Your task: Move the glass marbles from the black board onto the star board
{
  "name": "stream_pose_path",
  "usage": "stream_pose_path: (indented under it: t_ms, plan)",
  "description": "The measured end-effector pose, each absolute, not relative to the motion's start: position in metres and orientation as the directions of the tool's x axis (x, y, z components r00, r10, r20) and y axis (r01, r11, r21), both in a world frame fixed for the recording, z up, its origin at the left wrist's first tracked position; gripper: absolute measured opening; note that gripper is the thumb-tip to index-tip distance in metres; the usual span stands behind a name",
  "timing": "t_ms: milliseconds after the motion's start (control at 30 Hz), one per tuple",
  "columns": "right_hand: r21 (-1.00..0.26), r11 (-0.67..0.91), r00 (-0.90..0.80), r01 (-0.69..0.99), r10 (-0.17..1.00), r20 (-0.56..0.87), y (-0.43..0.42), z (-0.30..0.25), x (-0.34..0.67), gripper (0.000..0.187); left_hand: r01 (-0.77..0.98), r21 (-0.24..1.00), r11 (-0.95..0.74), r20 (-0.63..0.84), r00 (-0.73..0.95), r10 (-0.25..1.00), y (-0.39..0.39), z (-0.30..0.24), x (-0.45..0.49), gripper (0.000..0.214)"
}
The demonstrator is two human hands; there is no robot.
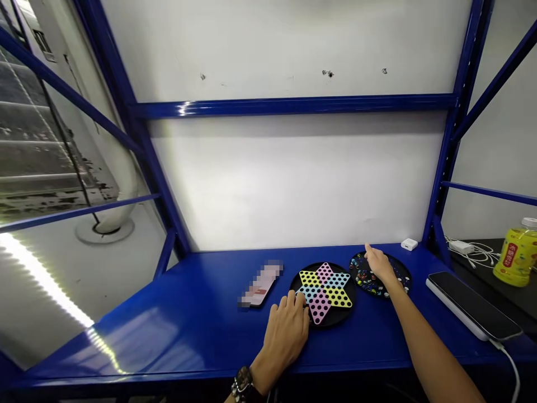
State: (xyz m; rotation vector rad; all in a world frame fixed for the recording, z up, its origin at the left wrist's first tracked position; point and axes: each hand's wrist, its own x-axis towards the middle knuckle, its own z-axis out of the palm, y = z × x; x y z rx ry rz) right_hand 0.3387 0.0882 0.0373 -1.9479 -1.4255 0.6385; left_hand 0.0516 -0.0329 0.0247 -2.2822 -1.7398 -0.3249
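A round black Chinese checkers board [335, 319] with a pink, yellow and light-blue star of holes lies near the middle of the blue shelf. My left hand [287, 324] rests at its left rim, fingers bent and close together against the edge. To the right, a round black tray [409, 273] holds many small coloured pieces [364, 275]. Over this tray is my right hand [378, 264], with one digit sticking out at the far side and the other fingers bent under. What those fingers touch is hidden by the hand.
A phone [262, 285] with a lit, blurred screen lies left of the board. On the right are another phone [474, 302] on a white block with a cable, a small white case [409, 244] and a yellow bottle [517, 254]. Blue metal posts [440, 168] frame the shelf.
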Motion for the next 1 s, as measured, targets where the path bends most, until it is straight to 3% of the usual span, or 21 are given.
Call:
stream_pose_path:
  t_ms: [367, 1000]
  plan:
    - [-0.749, -0.202, 0.255, 0.631, 0.966, -0.046, 0.088, 0.034, 0.339, 0.062, 0.964, -0.164, -0.207, 0.352, 0.253, 0.901, -0.038, 0.019, 0.057, 0.029]
    - [-0.658, -0.164, 0.207, 0.735, 0.978, -0.013, 0.079, 0.032, 0.319, 0.059, 0.973, -0.114, -0.201, 0.332, 0.228, 0.916, -0.045, 0.022, 0.067, 0.031]
